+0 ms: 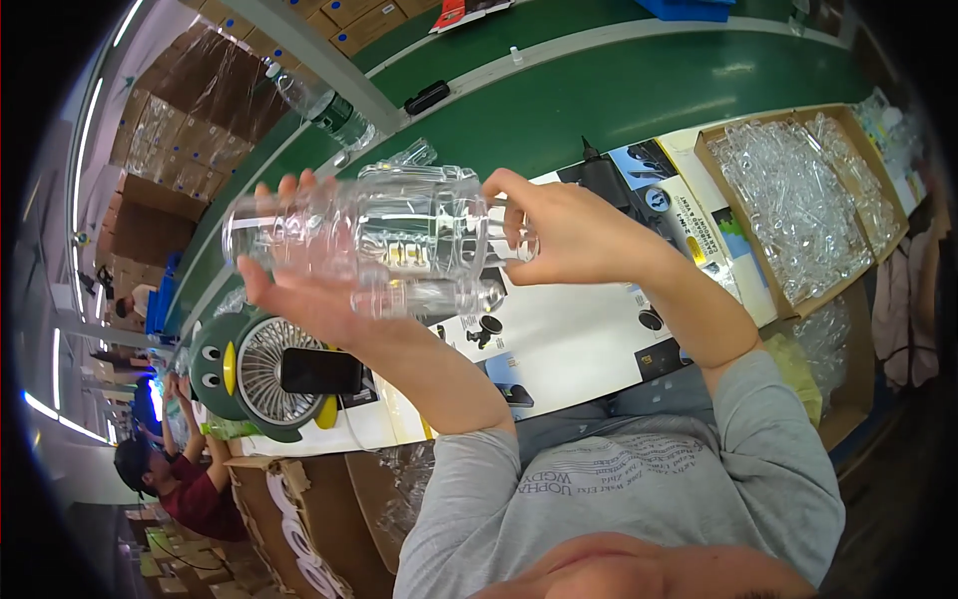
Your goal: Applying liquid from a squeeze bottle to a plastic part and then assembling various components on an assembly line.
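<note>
From here I see white strip lights [85, 150] glowing overhead, brown cardboard cartons [180, 150] stacked behind, and a grey post [324, 62] standing at the green-topped table [599, 95].

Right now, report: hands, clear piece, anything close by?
Left hand around the clear piece; right hand at its right end, grip unclear. Piece held up, sideways. Fan and phone close, left side.
</note>
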